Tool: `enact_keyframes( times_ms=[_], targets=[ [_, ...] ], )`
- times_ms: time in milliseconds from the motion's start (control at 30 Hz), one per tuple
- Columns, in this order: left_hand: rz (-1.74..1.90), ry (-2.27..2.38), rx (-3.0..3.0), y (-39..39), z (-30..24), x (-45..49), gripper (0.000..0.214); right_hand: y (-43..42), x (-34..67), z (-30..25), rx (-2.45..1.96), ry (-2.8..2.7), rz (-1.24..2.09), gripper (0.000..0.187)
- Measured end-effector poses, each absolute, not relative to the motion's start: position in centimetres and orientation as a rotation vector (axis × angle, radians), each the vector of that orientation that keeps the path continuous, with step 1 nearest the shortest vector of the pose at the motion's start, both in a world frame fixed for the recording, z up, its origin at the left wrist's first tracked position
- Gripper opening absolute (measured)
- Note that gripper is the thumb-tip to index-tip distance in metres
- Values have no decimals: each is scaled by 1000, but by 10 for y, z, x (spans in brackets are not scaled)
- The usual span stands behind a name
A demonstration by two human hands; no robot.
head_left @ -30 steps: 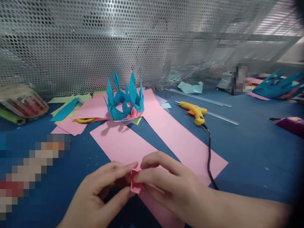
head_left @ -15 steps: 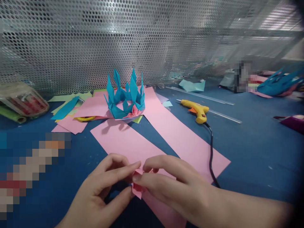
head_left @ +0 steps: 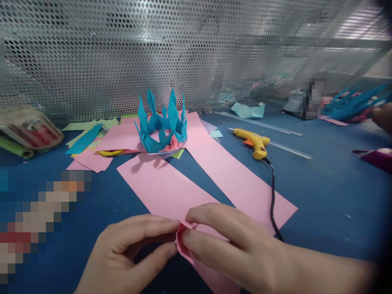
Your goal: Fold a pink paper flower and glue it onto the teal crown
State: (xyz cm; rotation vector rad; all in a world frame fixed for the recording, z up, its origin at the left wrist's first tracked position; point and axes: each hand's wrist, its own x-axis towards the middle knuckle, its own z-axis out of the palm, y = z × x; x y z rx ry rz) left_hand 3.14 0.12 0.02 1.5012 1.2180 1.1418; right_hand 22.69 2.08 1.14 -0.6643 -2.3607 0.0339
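A small folded piece of pink paper is held between my two hands near the bottom middle. My left hand pinches its left edge between thumb and fingertips. From the other side my right hand grips it, the thumb pressed into its hollow and the fingers behind. Part of the piece is hidden by the right fingers. Beneath lies a pink paper strip. Beyond it stands a blue paper crown with pointed tips and a pink paper flower on its front.
A yellow glue gun lies to the right, its black cord trailing forward. Clear glue sticks lie behind it. On the left are paper scraps, yellow-handled scissors and a clear container. Another person's hand shows far right.
The folded pink piece has turned and opened into a hollow shape facing me. My left fingers have lowered onto its edge. Another person's hand has appeared at the far right.
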Motion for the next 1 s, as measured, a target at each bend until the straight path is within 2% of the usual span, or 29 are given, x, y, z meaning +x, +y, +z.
enact_keyframes(
  times_ms=[267,533,767,1000],
  targets=[
    [1032,1067,1538,5,3,27,45,17,223,8,-695,-2391,26,38],
    [1123,1177,1194,-3,5,38,25,15,225,3,-776,-2291,156,26],
    [1176,1316,1134,-4,10,39,20,19,225,8,-675,-2386,116,33],
    [1146,1336,1280,-4,8,39,16,19,229,7,-643,-2423,141,20]
  ],
)
